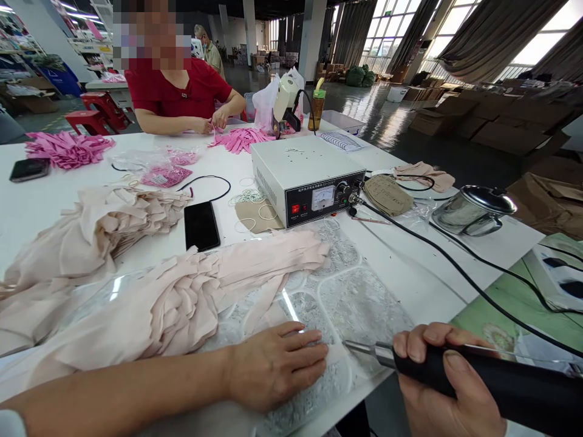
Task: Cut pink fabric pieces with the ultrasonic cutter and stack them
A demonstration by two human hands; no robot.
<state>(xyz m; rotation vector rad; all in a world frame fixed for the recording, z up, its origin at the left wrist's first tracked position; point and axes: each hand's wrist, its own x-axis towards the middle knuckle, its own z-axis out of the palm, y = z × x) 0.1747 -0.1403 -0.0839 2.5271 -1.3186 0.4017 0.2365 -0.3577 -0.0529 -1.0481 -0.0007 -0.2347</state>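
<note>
Pale-pink fabric strip (337, 353) lies beneath the flattened, unclenched left hand (277, 365), presumably for steadiness; at four o'clock, the right hand's (437, 402) grip encircles a black, metal-tipped cylindrical tool (528, 388).

Left arm (136, 379): extended from the lower left. Left hand (271, 367): palm down, fingers (305, 357) nearly straight, pointing right. Right hand (449, 376): fingers curled in a grip, thumb (463, 376) uppermost.
</note>
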